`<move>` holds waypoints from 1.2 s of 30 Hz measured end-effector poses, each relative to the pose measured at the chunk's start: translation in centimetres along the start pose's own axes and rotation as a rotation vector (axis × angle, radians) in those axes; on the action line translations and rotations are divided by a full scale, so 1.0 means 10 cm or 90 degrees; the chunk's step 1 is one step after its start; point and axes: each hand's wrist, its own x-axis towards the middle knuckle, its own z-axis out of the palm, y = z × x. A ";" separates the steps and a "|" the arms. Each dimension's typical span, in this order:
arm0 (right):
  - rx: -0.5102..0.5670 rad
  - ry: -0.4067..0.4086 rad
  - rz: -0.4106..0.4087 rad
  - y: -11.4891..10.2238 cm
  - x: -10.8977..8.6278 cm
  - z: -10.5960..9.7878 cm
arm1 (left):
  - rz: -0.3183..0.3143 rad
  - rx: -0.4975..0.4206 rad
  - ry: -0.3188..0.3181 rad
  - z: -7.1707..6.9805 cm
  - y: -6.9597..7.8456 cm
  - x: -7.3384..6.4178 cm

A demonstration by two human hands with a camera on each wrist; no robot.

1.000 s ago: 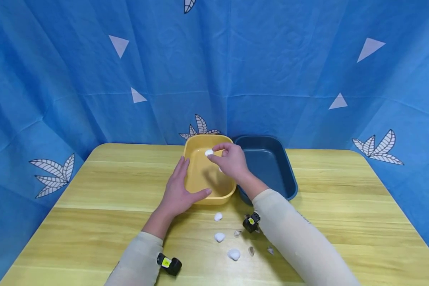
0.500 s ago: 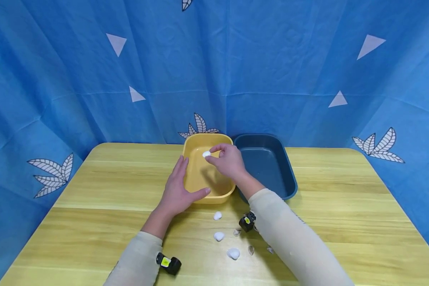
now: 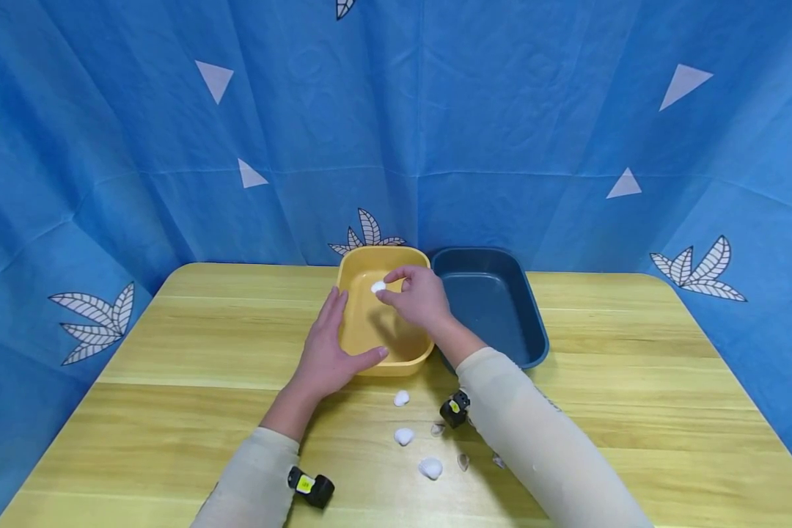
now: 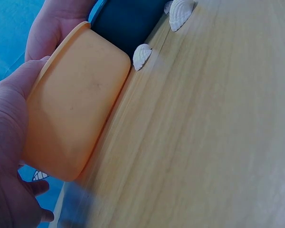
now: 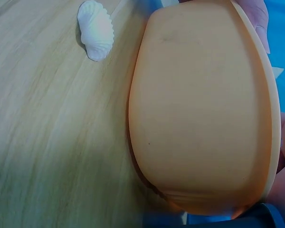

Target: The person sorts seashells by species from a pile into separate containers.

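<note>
Over the yellow plastic tub point(image 3: 359, 323), my right hand point(image 3: 422, 297) pinches a small white seashell point(image 3: 378, 287) between thumb and index fingertip. The shell is above the tub's floor. My left hand point(image 3: 326, 356) rests at the tub's near left corner, its fingers straight along the left side and its thumb extended over the near rim. That thumb point(image 4: 31, 73) lies against the rim in the left wrist view. The tub's outer wall point(image 5: 199, 104) fills much of the right wrist view and hides most of the right hand and the shell there.
A dark blue tub point(image 3: 495, 315) stands right against the yellow one. White seashells point(image 3: 430, 468) lie on the wooden table point(image 3: 185, 352) in front. Small brownish shells point(image 3: 463, 461) lie beside them, partly under the right forearm. A blue curtain point(image 3: 317, 110) hangs behind the table.
My right hand has shifted slightly left and down over the yellow tub, with the white seashell in its fingertips. The left hand has stayed in place.
</note>
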 end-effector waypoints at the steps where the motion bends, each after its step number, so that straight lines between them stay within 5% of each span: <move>1: -0.004 -0.001 -0.001 0.00 0.00 0.00 | 0.000 0.000 0.000 0.00 0.00 0.00; 9: 0.005 0.006 0.005 0.00 -0.01 -0.01 | -0.003 -0.003 -0.002 -0.01 0.01 0.00; 19: 0.117 0.030 -0.005 0.00 -0.09 -0.12 | -0.008 -0.013 -0.006 -0.01 0.02 -0.01; 36: 0.144 0.014 -0.035 -0.04 -0.58 -0.40 | -0.018 -0.005 -0.009 -0.02 0.06 -0.01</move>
